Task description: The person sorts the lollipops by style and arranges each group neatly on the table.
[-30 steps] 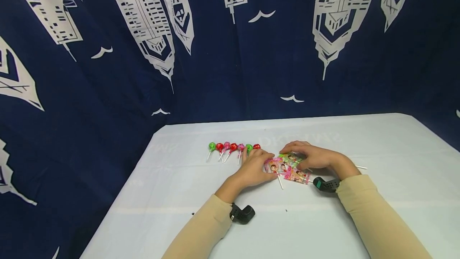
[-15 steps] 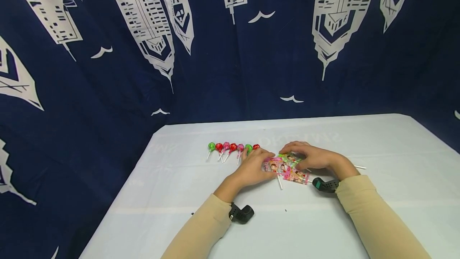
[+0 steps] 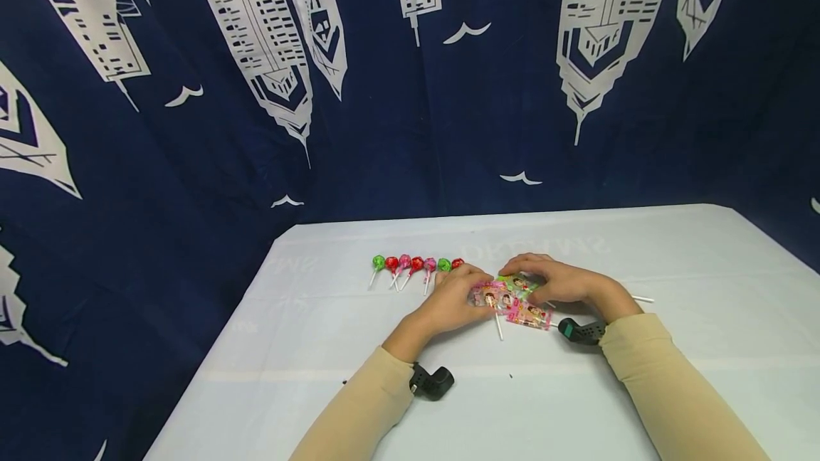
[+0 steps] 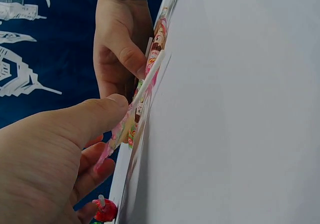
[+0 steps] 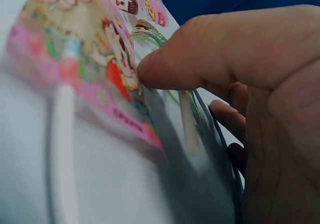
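Observation:
My left hand [image 3: 451, 301] pinches a flat pink-wrapped lollipop [image 3: 490, 296] between thumb and fingers, its white stick pointing toward me. In the left wrist view that wrapper [image 4: 120, 129] stands on edge in the grip. My right hand [image 3: 560, 280] spans a green-wrapped lollipop [image 3: 517, 281], with fingertips at its far edge and the thumb at its near edge. Below the thumb lies another pink-wrapped lollipop [image 3: 528, 314], its stick toward the right wrist. Up close in the right wrist view, the thumb touches this overlapping pack of clear printed wrappers [image 5: 107, 83].
Several round lollipops in green, red and pink foil [image 3: 417, 263] lie in a row at the back, partly behind the left hand. A white stick [image 3: 643, 298] shows beyond the right wrist. The white table [image 3: 307, 347] meets a dark blue printed cloth [image 3: 416, 126].

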Demonstrator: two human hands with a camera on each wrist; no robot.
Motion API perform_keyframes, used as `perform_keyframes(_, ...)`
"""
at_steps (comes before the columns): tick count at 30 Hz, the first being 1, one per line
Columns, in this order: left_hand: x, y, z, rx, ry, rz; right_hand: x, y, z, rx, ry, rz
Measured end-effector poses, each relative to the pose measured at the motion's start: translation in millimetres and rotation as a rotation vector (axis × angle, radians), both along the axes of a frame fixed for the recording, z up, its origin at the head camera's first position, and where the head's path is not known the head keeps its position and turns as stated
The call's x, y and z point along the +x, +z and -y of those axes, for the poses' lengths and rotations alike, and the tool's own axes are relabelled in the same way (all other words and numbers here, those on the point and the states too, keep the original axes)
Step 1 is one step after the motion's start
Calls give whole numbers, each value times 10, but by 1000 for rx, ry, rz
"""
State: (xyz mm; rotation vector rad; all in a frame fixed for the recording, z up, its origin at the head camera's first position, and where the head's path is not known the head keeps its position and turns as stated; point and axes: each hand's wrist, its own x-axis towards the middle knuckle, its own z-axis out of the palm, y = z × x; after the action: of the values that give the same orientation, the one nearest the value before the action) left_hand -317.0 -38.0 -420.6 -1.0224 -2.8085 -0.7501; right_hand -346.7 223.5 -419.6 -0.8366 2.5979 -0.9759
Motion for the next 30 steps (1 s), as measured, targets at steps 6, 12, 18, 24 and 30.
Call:
perform_keyframes(6,4,10,13,63,-55,-2,7,-5,5,-2,-2,2)
perform_keyframes(12,12,16,19,105,-75,3,21,9,16,-10,-1,13)
perform_keyframes(18,8,13,13,192,-82,51,15,-1,19,-14,7,0)
perform_keyframes(24,3,16,-8,310,-37,154,0,-13,12,-10,7,-10)
perform_keyframes(30,-2,21,-3,446,5,309,1,-17,4,-8,-3,-7)
